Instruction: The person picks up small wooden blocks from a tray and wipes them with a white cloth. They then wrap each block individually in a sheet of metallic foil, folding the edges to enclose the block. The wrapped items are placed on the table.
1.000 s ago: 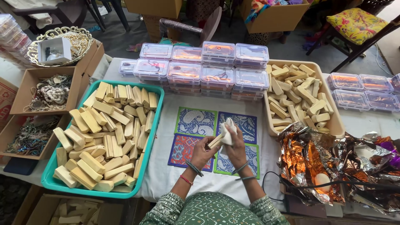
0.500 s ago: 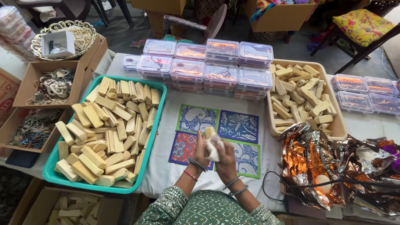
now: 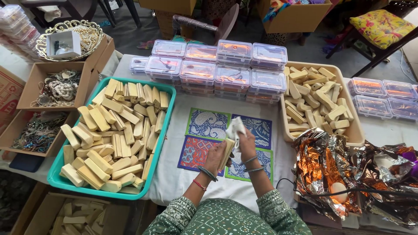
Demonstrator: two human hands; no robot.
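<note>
block [image 3: 227, 152] gripped in closed left hand [image 3: 216, 157] over patterned mat [image 3: 204, 124] | white cloth [image 3: 235, 128] pinched by right hand [image 3: 246, 146], pressed on block | teal tray [image 3: 167, 130] left of mat judged full of blocks; beige tray [image 3: 353, 130] right partly filled

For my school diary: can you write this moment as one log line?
left hand: holds pale block | right hand: holds white cloth against it | below: patterned mat

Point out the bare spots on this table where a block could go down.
Free: white cloth between the green tray and the patterned mat; also the mat's upper half, below the stacked clear boxes. Crowded: both trays, the foil heap, and where the hands work.
</note>
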